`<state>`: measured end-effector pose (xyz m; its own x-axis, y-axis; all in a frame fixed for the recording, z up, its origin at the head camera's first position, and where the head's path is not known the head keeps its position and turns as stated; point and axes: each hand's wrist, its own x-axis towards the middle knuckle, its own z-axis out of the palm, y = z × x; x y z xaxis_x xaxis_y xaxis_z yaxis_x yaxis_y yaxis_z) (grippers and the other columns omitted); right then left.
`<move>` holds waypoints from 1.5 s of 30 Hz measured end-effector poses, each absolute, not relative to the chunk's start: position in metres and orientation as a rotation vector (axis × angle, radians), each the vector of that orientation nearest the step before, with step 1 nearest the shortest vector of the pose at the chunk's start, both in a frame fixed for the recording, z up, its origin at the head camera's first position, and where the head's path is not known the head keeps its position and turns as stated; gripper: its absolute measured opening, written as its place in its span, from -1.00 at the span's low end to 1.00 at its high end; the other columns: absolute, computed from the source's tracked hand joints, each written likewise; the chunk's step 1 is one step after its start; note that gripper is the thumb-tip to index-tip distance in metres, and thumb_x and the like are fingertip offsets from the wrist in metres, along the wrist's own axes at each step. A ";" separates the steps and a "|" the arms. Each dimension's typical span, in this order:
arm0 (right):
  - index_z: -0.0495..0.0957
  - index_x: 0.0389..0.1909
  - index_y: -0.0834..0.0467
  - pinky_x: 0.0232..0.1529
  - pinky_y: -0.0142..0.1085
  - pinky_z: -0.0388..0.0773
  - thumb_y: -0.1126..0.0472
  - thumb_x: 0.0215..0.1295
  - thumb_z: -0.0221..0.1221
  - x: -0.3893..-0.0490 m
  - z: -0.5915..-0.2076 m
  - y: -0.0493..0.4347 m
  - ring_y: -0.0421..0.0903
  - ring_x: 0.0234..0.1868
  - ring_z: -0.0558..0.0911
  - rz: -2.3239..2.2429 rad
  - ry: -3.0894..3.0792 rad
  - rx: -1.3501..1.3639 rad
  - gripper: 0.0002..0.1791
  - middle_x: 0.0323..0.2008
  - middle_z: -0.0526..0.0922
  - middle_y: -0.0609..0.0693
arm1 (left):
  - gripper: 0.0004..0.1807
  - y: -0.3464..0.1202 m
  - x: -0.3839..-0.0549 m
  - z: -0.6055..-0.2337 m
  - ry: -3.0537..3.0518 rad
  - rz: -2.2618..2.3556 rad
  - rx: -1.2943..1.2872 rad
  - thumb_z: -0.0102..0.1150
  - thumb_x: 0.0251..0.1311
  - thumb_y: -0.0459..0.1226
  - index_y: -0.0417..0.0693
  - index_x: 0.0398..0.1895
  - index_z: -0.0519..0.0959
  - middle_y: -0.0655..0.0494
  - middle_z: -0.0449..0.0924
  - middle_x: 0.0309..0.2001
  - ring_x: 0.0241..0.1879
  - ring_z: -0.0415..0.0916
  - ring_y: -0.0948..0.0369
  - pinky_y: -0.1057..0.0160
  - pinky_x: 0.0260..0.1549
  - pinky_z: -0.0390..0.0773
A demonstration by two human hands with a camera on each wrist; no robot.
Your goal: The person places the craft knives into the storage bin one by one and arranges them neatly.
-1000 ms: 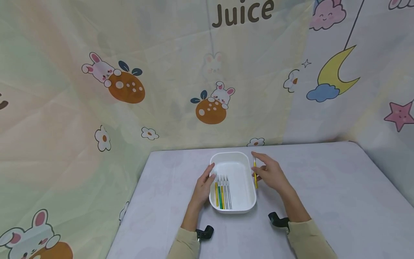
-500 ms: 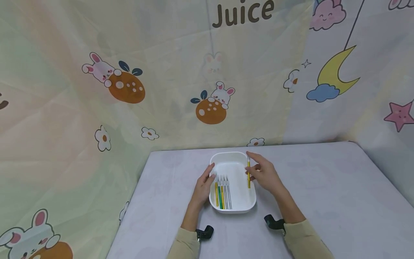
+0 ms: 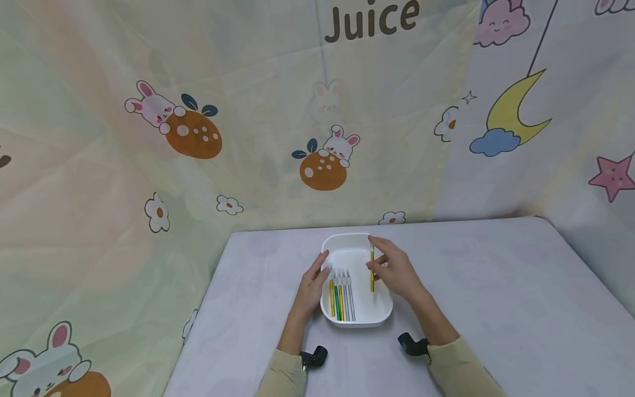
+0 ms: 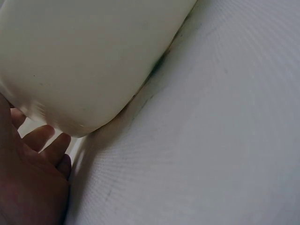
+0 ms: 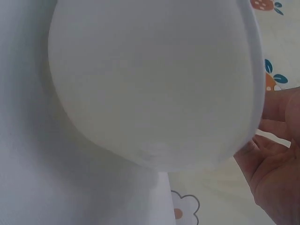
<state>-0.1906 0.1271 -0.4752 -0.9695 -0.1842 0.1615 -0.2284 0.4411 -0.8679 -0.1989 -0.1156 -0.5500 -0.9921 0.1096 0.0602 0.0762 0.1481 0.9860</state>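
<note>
A white rectangular tray (image 3: 364,317) stands on the table. My left hand (image 3: 311,288) holds its left side, thumb at the rim and fingers against the outer wall, as the left wrist view also shows. Inside, on the left, lies a row of slim forks (image 3: 340,300) with yellow, green and silver handles, tines pointing away from me. Over the right part of the tray, my right hand (image 3: 398,273) pinches a yellow-handled fork (image 3: 372,284), pointing away from me like the others; the fingers partly cover it. In the right wrist view the tray wall (image 5: 154,93) hides that fork.
A white cloth covers the table (image 3: 496,298), which extends to both sides of the tray. Behind it hangs a printed fabric backdrop (image 3: 268,110). A black wrist camera (image 3: 413,345) sits at the right wrist, another camera (image 3: 315,357) at the left.
My right hand has carried the yellow-handled fork leftward, from beside the tray's right edge, across the rim, to over its inside. The left hand, tray and row of forks have stayed put.
</note>
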 end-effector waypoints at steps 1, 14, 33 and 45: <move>0.27 0.58 0.13 -0.35 -0.39 0.76 0.43 0.33 0.32 -0.190 -0.475 0.126 -0.04 -0.18 0.73 1.592 -2.629 0.380 -0.18 0.57 0.24 0.21 | -0.48 -0.116 -0.199 -0.550 2.360 2.024 0.191 -0.05 0.61 -0.15 0.31 0.57 0.33 0.27 0.08 0.66 0.68 -0.09 0.19 -0.04 0.65 -0.08; 0.30 0.56 0.16 -0.41 -0.37 0.75 0.44 0.31 0.34 -0.188 -0.478 0.109 -0.09 -0.24 0.73 1.579 -2.641 0.360 -0.20 0.53 0.30 0.23 | -0.47 -0.116 -0.199 -0.550 2.348 2.026 0.197 -0.05 0.61 -0.18 0.25 0.59 0.31 0.30 0.08 0.65 0.68 -0.11 0.21 0.00 0.65 -0.08; 0.32 0.53 0.23 -0.44 -0.35 0.75 0.47 0.29 0.33 -0.183 -0.486 0.087 -0.12 -0.24 0.71 1.667 -2.638 0.352 -0.22 0.50 0.33 0.24 | -0.49 -0.117 -0.198 -0.549 2.349 2.014 0.185 -0.02 0.59 -0.08 0.43 0.54 0.34 0.33 0.07 0.65 0.67 -0.09 0.23 0.00 0.65 -0.04; 0.38 0.49 0.23 -0.45 -0.34 0.75 0.49 0.24 0.37 -0.180 -0.488 0.082 -0.19 -0.32 0.68 1.582 -2.686 0.341 -0.22 0.47 0.40 0.21 | -0.48 -0.117 -0.198 -0.551 2.368 2.003 0.200 -0.03 0.59 -0.10 0.42 0.55 0.34 0.29 0.06 0.66 0.68 -0.09 0.18 -0.04 0.64 -0.05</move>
